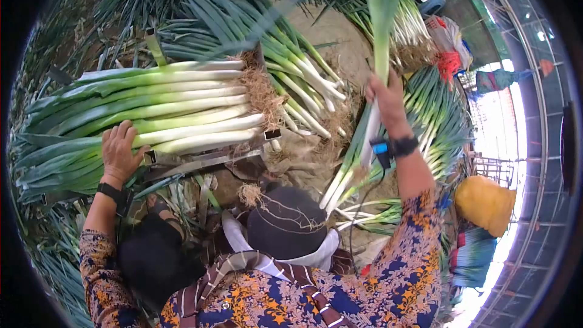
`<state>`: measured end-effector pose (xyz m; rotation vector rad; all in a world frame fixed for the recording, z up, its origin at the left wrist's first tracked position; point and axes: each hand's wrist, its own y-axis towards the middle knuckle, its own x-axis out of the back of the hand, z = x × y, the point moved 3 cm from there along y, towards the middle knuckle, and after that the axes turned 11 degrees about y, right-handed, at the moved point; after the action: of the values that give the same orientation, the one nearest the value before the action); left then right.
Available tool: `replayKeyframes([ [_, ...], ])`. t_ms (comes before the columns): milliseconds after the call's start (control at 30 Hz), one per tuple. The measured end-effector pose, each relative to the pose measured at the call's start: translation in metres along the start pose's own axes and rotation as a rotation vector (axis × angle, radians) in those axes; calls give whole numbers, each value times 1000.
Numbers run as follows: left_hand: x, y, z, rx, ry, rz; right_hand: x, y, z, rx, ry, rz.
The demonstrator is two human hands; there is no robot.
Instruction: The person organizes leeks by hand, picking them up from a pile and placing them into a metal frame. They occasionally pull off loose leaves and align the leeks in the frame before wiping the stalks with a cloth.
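Note:
My left hand (123,153) lies with its fingers spread over the leaves of a row of long green onions (200,92). These are side by side in a metal rack (209,161), white stems and brown roots pointing right. Up at the right, my right hand (387,98) is closed round the pale stem of a single green onion (381,24). Its leaves extend past the top of the view, one bending across to the left, and its white end hangs below the hand. Another bunch of green onions (297,79) lies beyond the rack.
More green onions (419,30) are heaped at the back, and others (434,127) lie along the right. A yellow sack (484,205) stands near the greenhouse wall. Leaf scraps (61,243) litter the ground at left. Some stringy roots (250,194) lie by my dark-clothed lap.

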<state>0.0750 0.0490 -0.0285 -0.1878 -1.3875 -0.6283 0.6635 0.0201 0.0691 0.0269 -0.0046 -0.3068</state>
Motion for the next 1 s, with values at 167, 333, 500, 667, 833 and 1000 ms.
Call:
replayKeyframes([
  [167, 3, 1, -4, 13, -6, 55, 129, -81, -122, 31, -618, -494],
  [333, 9, 5, -7, 9, -11, 75, 168, -181, -227, -242, -661, -737],
  [500, 10, 6, -9, 14, -1, 121, 181, -253, -319, -686, -836, -820],
  [667, 2, 5, -4, 8, 12, 148, 137, -141, -312, -111, -1114, -665],
  [833, -4, 2, 0, -13, 30, 149, 36, 44, -264, 350, -1036, -205],
  [1000, -4, 2, 0, 8, 36, 152, -8, 130, -319, 197, -1427, -285],
])
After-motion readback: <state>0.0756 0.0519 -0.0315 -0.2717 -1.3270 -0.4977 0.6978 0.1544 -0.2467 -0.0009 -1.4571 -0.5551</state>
